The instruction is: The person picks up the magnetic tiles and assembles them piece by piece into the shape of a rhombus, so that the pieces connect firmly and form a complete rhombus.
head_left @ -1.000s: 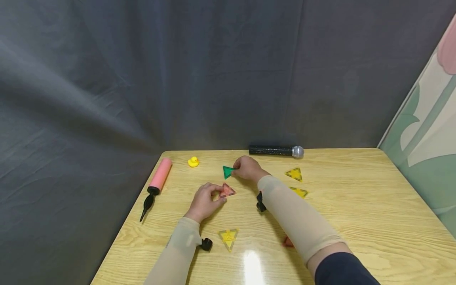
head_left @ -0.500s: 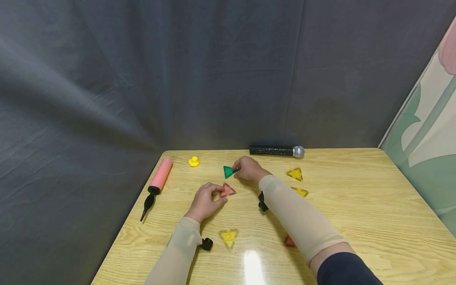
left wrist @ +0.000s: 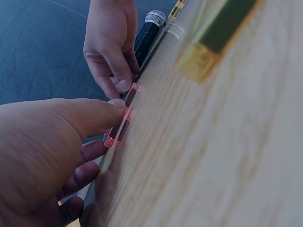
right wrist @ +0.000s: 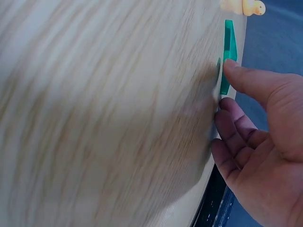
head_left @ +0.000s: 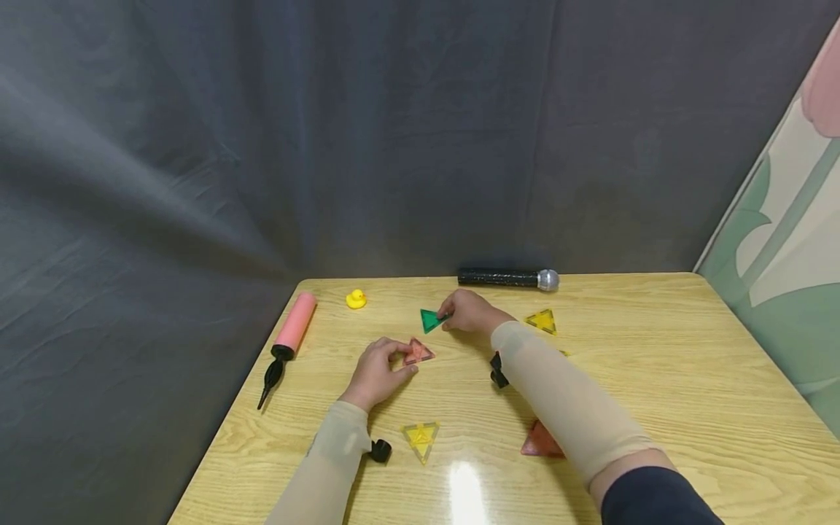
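Note:
On the table, a translucent red triangular magnetic tile lies flat with its left side between the thumb and forefinger of my left hand. The left wrist view shows that thumb on the edge of the red tile, the other fingers loosely bent. Farther back, my right hand pinches the right corner of a green triangular magnetic tile. In the right wrist view the thumb presses on the green tile, close above the tabletop. The two tiles are apart, green behind red.
Yellow triangular tiles lie in front and at right, one mostly behind the right forearm. A larger red tile is partly under that sleeve. A rubber duck, pink hand pump and microphone line the back and left.
My right hand has shifted right and slightly nearer, bringing the green tile along. More of the red tile by the right forearm shows now. My left hand has stayed in place.

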Motion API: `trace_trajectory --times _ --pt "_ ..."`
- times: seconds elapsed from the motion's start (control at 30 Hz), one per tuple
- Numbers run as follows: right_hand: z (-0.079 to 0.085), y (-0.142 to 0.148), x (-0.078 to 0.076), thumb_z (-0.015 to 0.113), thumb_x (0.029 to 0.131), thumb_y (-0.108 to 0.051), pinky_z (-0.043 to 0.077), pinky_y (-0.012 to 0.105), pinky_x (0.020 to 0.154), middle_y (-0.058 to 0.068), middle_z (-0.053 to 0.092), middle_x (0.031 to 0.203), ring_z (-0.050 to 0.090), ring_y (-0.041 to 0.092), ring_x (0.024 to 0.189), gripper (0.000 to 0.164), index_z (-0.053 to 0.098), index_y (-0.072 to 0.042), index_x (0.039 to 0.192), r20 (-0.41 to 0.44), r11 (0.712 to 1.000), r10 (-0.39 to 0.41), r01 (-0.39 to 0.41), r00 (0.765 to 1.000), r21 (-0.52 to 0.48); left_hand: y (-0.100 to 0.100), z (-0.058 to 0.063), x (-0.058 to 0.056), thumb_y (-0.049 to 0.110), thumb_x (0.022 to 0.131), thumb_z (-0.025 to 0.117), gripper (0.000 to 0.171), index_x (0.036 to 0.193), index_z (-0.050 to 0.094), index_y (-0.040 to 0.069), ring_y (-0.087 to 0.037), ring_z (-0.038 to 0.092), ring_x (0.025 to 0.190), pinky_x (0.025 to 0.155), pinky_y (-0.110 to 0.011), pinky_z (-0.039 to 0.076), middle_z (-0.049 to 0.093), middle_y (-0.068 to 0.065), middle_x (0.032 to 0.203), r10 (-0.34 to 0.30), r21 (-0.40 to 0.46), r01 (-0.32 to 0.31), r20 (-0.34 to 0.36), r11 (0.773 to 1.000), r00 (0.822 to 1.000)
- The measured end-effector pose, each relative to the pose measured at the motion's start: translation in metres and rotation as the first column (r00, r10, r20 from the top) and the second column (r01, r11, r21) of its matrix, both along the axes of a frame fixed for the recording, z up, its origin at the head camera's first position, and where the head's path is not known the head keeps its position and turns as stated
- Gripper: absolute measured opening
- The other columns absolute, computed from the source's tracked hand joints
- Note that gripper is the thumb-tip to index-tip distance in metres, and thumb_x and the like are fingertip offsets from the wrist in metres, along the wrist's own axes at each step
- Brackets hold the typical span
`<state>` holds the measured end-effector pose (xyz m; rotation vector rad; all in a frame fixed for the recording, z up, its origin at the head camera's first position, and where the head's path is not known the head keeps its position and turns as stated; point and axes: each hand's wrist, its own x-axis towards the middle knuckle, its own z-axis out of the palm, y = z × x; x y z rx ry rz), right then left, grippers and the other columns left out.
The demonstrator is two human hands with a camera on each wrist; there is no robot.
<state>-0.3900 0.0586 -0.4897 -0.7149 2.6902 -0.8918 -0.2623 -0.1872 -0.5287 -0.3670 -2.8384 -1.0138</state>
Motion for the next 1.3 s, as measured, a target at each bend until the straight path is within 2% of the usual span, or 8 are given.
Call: trace_trajectory --times 0.2,0.43,0.7,0.83,1.07,1.3 --pt "0.002 0.013 0.002 0.083 0.091 -0.011 0.055 0.043 0.091 0.003 0.075 0.108 0.065 0.021 0.099 0.018 0.083 -0.011 0.109 0.031 1.000 0.014 -0.013 0.999 -0.015 0.000 0.000 0.001 0.031 0.092 0.084 0.033 0.122 0.075 0.021 -0.018 0.054 0.096 0.086 -0.039 0.047 0.064 0.005 0.110 0.001 0.003 -0.001 0.007 1.000 1.000" --pt "0.001 0.026 0.003 0.082 0.092 -0.011 0.053 0.034 0.079 0.003 0.072 0.105 0.060 0.018 0.090 0.019 0.082 -0.009 0.111 0.085 1.000 0.016 -0.014 0.996 -0.028 -0.001 -0.002 0.001 0.030 0.092 0.085 0.032 0.121 0.076 0.021 -0.017 0.053 0.094 0.084 -0.039 0.046 0.064 0.003 0.110 0.005 -0.001 -0.005 0.002 1.000 1.000" --pt "0.003 0.035 0.007 0.081 0.093 -0.009 0.053 0.030 0.074 0.003 0.072 0.102 0.061 0.017 0.086 0.018 0.081 -0.006 0.111 0.118 0.997 0.004 0.005 0.993 -0.073 -0.002 -0.002 0.002 0.030 0.092 0.084 0.032 0.122 0.076 0.021 -0.016 0.052 0.093 0.083 -0.038 0.046 0.064 0.004 0.110 0.007 -0.005 -0.007 0.006 1.000 1.000" --pt "0.003 0.035 0.007 0.081 0.094 -0.013 0.054 0.034 0.076 0.006 0.070 0.102 0.061 0.019 0.087 0.023 0.078 -0.006 0.115 0.097 0.998 -0.004 0.010 0.995 -0.059 -0.001 -0.003 0.002 0.030 0.091 0.085 0.033 0.122 0.076 0.021 -0.017 0.051 0.092 0.083 -0.037 0.045 0.064 0.003 0.110 0.008 -0.009 -0.008 0.010 1.000 1.000" --pt "-0.001 0.026 0.004 0.085 0.091 -0.027 0.056 0.041 0.088 0.007 0.070 0.114 0.066 0.020 0.095 0.035 0.076 -0.012 0.122 0.038 0.998 -0.059 0.058 0.998 0.019 0.000 -0.003 0.000 0.029 0.091 0.086 0.032 0.120 0.076 0.021 -0.018 0.051 0.092 0.083 -0.038 0.043 0.064 0.002 0.108 0.007 -0.004 -0.006 0.008 1.000 1.000" --pt "0.003 0.017 0.005 0.088 0.088 -0.033 0.054 0.046 0.095 0.011 0.073 0.119 0.067 0.023 0.102 0.048 0.074 -0.010 0.127 0.030 0.996 -0.063 0.061 0.998 0.071 0.001 -0.002 0.001 0.029 0.092 0.085 0.031 0.120 0.076 0.021 -0.017 0.051 0.091 0.082 -0.038 0.043 0.063 0.003 0.106 0.006 -0.006 -0.006 -0.006 1.000 1.000"
